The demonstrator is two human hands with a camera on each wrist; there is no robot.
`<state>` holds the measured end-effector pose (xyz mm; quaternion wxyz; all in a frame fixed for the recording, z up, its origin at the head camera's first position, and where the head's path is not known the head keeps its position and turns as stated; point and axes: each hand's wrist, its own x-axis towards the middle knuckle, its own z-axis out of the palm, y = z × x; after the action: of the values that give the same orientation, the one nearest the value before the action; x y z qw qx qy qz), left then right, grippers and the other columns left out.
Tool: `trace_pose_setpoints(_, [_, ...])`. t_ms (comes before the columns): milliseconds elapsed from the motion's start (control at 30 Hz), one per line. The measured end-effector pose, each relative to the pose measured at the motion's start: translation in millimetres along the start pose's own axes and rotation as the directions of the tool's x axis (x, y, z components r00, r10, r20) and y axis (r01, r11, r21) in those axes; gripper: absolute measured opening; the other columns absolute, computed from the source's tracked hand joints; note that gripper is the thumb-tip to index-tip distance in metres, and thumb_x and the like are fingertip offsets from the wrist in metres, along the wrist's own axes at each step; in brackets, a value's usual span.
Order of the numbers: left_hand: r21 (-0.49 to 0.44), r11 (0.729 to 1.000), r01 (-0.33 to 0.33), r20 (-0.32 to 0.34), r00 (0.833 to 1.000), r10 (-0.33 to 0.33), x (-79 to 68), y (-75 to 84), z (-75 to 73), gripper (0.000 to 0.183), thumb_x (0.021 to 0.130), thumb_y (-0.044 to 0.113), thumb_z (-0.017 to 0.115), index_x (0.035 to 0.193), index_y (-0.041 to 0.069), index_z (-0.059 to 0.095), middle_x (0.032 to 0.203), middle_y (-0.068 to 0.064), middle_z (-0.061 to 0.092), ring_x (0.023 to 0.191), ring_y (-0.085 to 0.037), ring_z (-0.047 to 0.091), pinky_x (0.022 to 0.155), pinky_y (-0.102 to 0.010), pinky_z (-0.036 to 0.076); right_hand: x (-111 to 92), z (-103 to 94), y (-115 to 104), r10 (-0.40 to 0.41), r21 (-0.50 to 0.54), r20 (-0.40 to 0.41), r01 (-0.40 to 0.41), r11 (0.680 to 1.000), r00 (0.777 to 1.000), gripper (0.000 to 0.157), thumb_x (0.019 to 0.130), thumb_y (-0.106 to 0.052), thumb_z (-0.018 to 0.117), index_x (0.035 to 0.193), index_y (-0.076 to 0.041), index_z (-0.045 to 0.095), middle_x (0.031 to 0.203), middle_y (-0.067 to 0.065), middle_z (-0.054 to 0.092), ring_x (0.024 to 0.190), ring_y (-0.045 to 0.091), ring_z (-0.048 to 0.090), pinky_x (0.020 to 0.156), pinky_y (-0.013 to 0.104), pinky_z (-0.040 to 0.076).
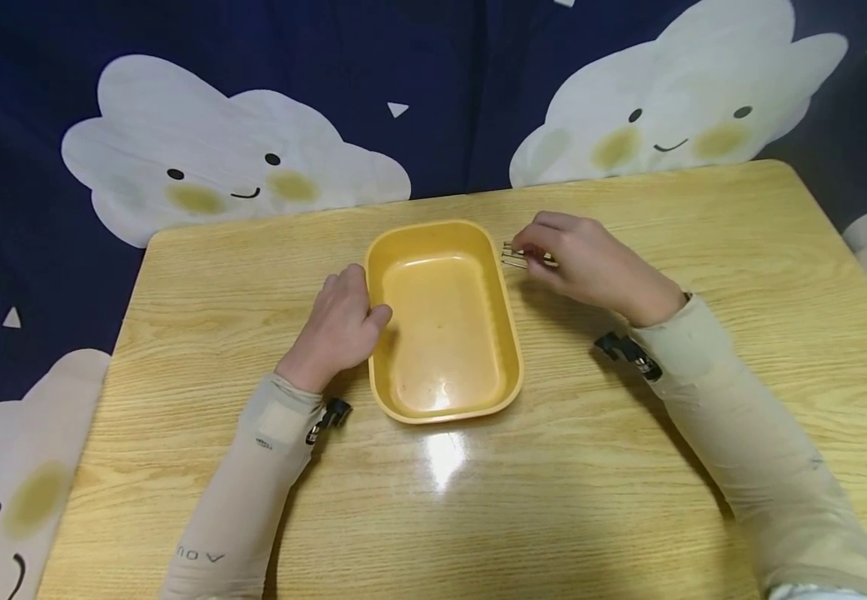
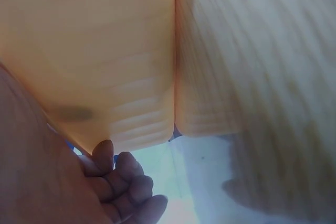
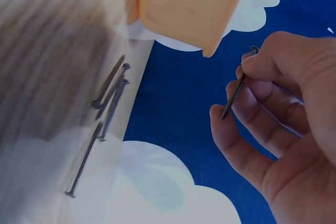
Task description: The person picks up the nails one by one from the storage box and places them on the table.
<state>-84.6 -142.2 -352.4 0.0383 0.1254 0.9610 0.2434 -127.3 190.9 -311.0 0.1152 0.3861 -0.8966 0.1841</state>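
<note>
A yellow plastic basin [image 1: 441, 333] stands on the table, its inside bare. My left hand [image 1: 339, 325] grips its left rim, thumb over the edge and fingers outside against the wall [image 2: 115, 77]. To the right of the basin, my right hand [image 1: 572, 254] is raised just above the table. In the right wrist view it pinches a single metal nail [image 3: 239, 87] between thumb and fingers, the head at the thumb and the point sloping downward. Several more nails [image 3: 84, 158] lie loosely together on the tabletop under that hand; in the head view the hand partly hides them.
The wooden table [image 1: 433, 508] reaches out on all sides of the basin. Behind its far edge hangs a dark blue cloth [image 1: 448, 100] printed with white clouds. Small black devices [image 1: 628, 354] are strapped at both wrists.
</note>
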Motion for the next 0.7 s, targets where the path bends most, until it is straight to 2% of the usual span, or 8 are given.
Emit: trace_pose_setpoints(700, [-0.008, 1.0, 0.01, 0.014, 1.0, -0.01, 2.2, 1.4, -4.3, 0.025, 0.093, 0.024, 0.049, 0.099, 0.0, 0.045, 0.087, -0.013, 0.042, 0.087, -0.035, 0.041, 0.078, -0.037, 0.032, -8, 1.8, 28, 0.106, -0.051, 0.041, -0.104, 0.993, 0.993, 0.017, 0.091, -0.001, 0.066, 0.108, 0.001, 0.071, 0.094, 0.013, 0.069, 0.082, 0.024, 0.064, 0.077, 0.042, 0.055])
